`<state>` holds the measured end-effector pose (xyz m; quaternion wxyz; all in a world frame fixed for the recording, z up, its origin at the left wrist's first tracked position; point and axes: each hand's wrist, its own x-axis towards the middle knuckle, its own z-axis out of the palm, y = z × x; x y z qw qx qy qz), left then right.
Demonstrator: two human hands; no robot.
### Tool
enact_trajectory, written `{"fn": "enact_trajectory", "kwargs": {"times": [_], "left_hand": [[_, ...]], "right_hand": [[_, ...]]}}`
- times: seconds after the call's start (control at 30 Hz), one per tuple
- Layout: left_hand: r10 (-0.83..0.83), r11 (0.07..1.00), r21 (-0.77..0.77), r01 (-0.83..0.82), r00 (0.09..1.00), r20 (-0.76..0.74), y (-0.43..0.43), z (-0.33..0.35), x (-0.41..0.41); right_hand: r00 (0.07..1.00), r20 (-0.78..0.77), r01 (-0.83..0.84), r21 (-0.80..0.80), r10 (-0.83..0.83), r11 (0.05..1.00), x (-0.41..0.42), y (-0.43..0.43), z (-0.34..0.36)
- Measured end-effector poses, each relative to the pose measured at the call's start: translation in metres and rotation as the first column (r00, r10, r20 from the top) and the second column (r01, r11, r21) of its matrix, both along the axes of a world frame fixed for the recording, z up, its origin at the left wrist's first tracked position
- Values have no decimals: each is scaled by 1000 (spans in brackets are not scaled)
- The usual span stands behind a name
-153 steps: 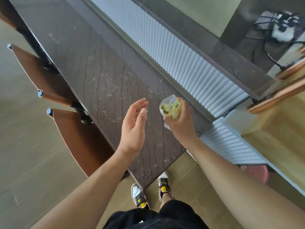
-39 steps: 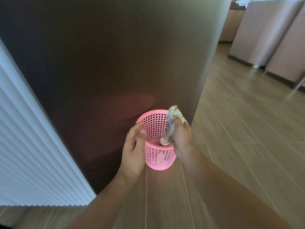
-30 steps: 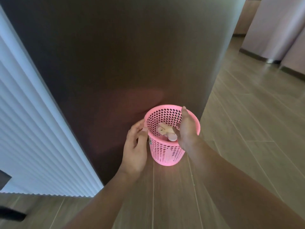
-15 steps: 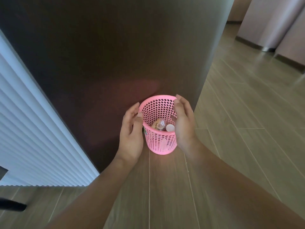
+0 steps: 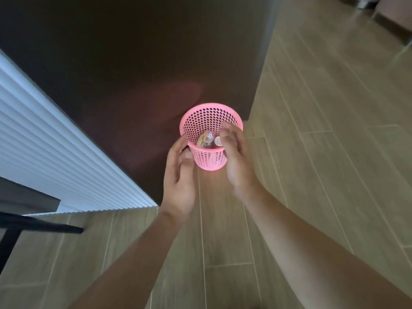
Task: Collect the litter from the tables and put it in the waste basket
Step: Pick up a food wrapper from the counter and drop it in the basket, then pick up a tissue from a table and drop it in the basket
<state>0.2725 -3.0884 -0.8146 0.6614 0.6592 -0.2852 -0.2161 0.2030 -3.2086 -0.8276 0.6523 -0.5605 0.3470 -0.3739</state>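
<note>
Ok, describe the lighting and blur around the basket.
Head view: the pink basket throws a soft pink glow onto the glossy dark panel behind it; the left hand and right hand look slightly motion-blurred; the floor shows a pale sheen at upper right.

Pink perforated waste basket (image 5: 209, 160); yellowish, possibly clear litter (image 5: 205, 139); dark brown panel (image 5: 133, 52); white ribbed blind (image 5: 55, 139).

Single head-worn view, steeply down, floor (image 5: 312, 152) near.
</note>
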Motion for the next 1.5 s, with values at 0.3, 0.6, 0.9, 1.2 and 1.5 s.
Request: {"fn": "enact_trajectory", "kwargs": {"times": [0.3,0.6,0.9,1.2,1.5], "left_hand": [[40,997,70,-36,998,-52,49,119,-31],[69,985,165,-56,995,-75,105,249,-41],[106,974,210,-90,992,-63,167,369,-51],[147,977,168,-134,987,-63,234,484,-47],[292,951,106,-291,956,2,285,552,-57]], "right_hand": [[1000,-25,15,-33,-16,999,-55,54,119],[995,-94,25,-7,-26,1000,-91,94,254],[991,-105,86,-3,-86,996,-124,146,393],[991,-105,79,-6,-79,997,-131,196,512],[991,-28,-135,-41,134,990,-106,238,579]]}}
